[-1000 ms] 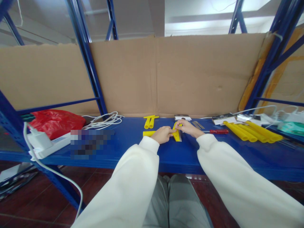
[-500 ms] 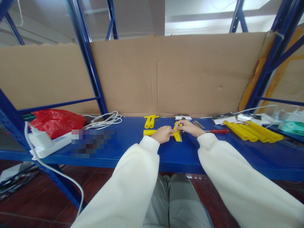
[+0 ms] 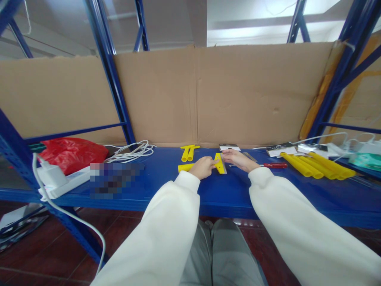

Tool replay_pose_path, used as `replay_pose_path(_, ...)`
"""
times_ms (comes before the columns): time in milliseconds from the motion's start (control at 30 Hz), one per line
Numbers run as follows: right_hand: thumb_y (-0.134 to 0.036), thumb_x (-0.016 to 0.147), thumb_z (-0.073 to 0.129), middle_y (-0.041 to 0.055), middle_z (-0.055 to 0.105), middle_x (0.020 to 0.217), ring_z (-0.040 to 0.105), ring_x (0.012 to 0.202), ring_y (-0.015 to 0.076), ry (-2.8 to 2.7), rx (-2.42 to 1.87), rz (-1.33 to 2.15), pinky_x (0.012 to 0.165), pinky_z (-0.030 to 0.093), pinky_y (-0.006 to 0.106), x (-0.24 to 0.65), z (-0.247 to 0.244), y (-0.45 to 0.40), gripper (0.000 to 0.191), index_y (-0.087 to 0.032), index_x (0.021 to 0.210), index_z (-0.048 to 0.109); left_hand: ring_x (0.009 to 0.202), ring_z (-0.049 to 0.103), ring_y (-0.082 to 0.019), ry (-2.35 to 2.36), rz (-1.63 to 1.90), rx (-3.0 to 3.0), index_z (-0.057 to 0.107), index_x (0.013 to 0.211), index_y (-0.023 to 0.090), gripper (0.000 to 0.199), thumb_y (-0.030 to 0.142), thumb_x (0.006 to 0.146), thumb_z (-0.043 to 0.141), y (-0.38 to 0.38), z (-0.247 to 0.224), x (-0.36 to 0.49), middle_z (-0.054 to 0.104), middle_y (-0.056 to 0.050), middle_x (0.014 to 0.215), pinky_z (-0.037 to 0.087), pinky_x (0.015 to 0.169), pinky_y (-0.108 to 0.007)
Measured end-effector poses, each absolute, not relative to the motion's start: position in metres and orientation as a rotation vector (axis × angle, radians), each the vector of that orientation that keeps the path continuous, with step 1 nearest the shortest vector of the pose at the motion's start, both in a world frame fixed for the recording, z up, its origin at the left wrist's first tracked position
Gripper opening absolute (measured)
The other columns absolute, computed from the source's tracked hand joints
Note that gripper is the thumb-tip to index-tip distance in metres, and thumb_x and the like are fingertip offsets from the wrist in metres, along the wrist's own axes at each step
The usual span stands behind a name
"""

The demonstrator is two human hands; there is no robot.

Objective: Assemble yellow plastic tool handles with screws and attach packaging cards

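Note:
My left hand [image 3: 204, 167] is closed on a yellow scraper [image 3: 219, 163], whose handle sticks out to the left from under the palm. A thin metal blade [image 3: 224, 163] runs along the scraper head's right edge. My right hand [image 3: 236, 159] is at the blade's right side, its fingers stretched out and slightly apart; contact with the blade is hard to tell. Just right of that hand lies a screwdriver with a red handle [image 3: 275, 165]. Behind, two yellow scraper pieces [image 3: 187, 153] lie side by side.
Several yellow handles [image 3: 320, 165] lie at the right by black-and-white packets [image 3: 281, 149]. At the left are a coiled white cable [image 3: 133, 151], a power strip [image 3: 70, 182] and a red plastic bag [image 3: 74, 153]. Cardboard [image 3: 256, 95] stands behind the blue shelf [image 3: 226, 198].
The scraper head has shifted slightly left and tilted. My right fingers have moved off its yellow face to the blade side and spread out.

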State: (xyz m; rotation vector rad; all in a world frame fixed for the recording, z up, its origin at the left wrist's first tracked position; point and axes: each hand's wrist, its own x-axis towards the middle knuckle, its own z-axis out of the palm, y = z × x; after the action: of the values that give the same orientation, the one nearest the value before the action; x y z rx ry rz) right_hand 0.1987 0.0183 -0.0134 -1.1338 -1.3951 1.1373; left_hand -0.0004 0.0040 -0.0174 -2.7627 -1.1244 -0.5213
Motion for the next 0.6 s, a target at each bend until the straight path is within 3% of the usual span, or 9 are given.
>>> replay_pose_path(167,-0.008,0.079,0.073,0.0022,0.071,0.071,0.068,0.065,0.0126,-1.479,-1.121,1.471,0.074,0.058,0.025,0.2035,-0.0144,0.0166,0.013,-0.018,0.082,0.064,0.103,0.068,-0.023,-1.203,-0.53,-2.695,0.067,0.132,0.017,0.04,0.014,0.096,0.049,0.0049,-0.0173,-0.0006,0.071,-0.013,0.104,0.051,0.093,-0.032)
replay_pose_path(433,-0.011,0.079,0.076,0.0021,0.072,0.071,0.069,0.062,0.0116,-1.497,-1.105,1.464,0.066,0.059,0.021,0.2022,-0.0161,0.0126,0.014,-0.017,0.08,0.064,0.112,0.066,-0.023,-1.217,-0.562,-2.697,0.063,0.136,0.017,0.043,0.013,0.095,0.051,0.0024,-0.0159,-0.0015,0.072,-0.012,0.114,0.049,0.1,-0.032)
replay_pose_path(600,-0.011,0.079,0.076,0.0015,0.071,0.068,0.068,0.06,0.0107,-1.535,-1.093,1.447,0.063,0.059,0.02,0.199,-0.0149,0.0093,0.014,-0.016,0.077,0.063,0.121,0.063,-0.024,-1.271,-0.539,-2.672,0.052,0.145,0.013,0.05,0.012,0.095,0.051,-0.0019,-0.0149,-0.0005,0.068,-0.016,0.125,0.048,0.102,-0.032)
